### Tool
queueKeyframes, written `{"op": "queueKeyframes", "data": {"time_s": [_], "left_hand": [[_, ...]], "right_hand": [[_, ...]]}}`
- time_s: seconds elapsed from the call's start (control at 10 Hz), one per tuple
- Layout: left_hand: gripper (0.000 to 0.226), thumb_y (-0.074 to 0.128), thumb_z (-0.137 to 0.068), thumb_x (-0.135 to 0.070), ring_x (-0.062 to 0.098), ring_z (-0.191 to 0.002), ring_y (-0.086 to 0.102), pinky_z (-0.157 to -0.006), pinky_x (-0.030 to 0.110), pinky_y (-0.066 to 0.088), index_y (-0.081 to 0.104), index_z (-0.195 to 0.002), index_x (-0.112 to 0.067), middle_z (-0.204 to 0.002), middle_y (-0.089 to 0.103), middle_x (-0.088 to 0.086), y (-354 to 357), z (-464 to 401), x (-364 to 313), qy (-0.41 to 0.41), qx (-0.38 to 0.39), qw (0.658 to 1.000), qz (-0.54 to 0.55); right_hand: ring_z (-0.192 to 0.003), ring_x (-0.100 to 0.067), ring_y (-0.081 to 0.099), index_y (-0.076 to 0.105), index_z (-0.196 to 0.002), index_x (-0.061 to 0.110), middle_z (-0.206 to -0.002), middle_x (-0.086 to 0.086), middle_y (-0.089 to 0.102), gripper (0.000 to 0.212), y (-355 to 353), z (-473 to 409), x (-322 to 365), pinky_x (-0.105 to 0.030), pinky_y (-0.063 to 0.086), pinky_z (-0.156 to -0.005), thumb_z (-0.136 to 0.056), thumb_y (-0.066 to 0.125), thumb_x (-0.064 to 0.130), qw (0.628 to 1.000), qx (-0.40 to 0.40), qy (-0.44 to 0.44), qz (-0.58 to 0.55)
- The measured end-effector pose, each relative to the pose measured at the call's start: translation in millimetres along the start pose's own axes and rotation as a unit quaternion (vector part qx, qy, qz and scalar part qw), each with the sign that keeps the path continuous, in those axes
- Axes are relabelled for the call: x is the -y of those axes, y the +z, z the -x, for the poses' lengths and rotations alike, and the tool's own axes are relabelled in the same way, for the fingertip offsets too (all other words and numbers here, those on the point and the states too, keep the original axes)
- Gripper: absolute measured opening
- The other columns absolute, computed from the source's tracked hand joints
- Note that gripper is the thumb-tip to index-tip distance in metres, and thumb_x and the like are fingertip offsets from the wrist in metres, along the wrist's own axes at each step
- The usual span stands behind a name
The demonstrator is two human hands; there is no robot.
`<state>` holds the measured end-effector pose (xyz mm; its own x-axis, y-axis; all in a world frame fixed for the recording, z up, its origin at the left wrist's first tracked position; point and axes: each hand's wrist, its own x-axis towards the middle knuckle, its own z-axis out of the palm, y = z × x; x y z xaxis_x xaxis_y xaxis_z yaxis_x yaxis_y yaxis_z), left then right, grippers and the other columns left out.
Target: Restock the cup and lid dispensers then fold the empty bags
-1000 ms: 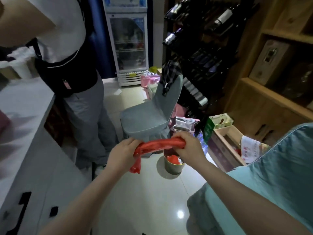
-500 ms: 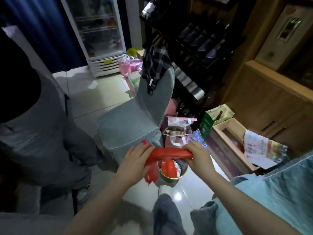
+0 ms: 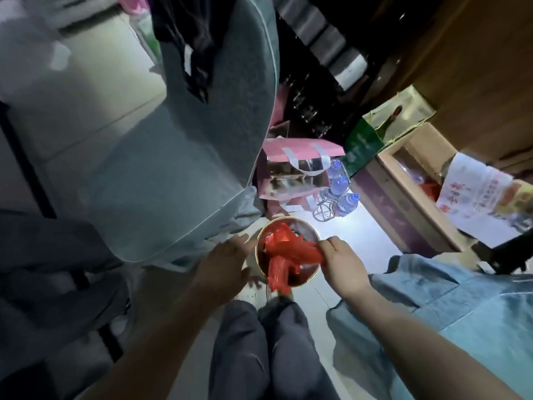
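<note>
A crumpled red plastic bag point(image 3: 285, 254) hangs over a small round bin point(image 3: 310, 277) with a gold rim on the floor. My right hand point(image 3: 341, 262) grips one end of the bag just above the bin's right side. More red plastic lies inside the bin. My left hand point(image 3: 223, 262) is beside the bin's left edge, fingers spread and relaxed, holding nothing. No cup or lid dispensers appear in this view.
A grey-covered chair point(image 3: 178, 157) with a dark cloth point(image 3: 190, 39) on its back stands just beyond the bin. A pink gift bag point(image 3: 294, 171), water bottles point(image 3: 341, 189), a green bag point(image 3: 363, 145) and an open cardboard box point(image 3: 403, 192) crowd the right. A second blue-covered chair point(image 3: 461, 307) is at my right arm.
My left hand has let go of the red bag. The right hand has carried the bag down over the bin. The view has tilted down and moved closer.
</note>
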<state>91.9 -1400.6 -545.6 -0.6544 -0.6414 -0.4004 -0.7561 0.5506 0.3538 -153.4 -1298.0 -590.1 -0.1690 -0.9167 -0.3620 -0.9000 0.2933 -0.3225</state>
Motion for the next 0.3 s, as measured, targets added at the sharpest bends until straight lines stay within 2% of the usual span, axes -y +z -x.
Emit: {"op": "queueKeyframes", "data": {"time_s": [0.1,0.2,0.3], "left_hand": [[0.054,0.055,-0.091,-0.025,0.020,-0.138,0.032,-0.113,0.033,0.025,0.039,-0.143,-0.017,-0.149,0.036,0.003,30.2,-44.1,28.8,-0.003,0.016,1.000,0.010],[0.058,0.069,-0.080,-0.015,0.029,-0.125,0.050,-0.099,0.042,0.042,0.050,-0.135,-0.011,-0.137,0.052,0.010,46.4,-74.5,44.6,0.016,0.003,1.000,0.011],[0.064,0.082,-0.060,-0.004,0.035,-0.101,0.065,-0.077,0.048,0.055,0.061,-0.121,-0.006,-0.115,0.066,0.013,52.2,-84.5,49.4,0.037,-0.026,0.999,0.024]], "right_hand": [[-0.106,-0.030,0.050,0.055,-0.119,0.014,-0.111,-0.008,0.053,0.034,37.3,-40.7,-8.0,-0.035,0.044,-0.078,-0.085,0.059,0.014,0.998,0.049,0.032,0.014],[-0.119,-0.027,0.044,0.047,-0.132,0.024,-0.125,-0.004,0.054,0.050,73.1,-68.7,-16.0,-0.032,0.042,-0.091,-0.084,0.060,0.028,0.992,0.128,0.006,0.023],[-0.121,-0.028,0.044,0.049,-0.132,0.025,-0.128,-0.005,0.056,0.045,85.6,-73.0,-15.0,-0.035,0.042,-0.094,-0.087,0.054,0.032,0.985,0.169,0.018,0.015]]}}
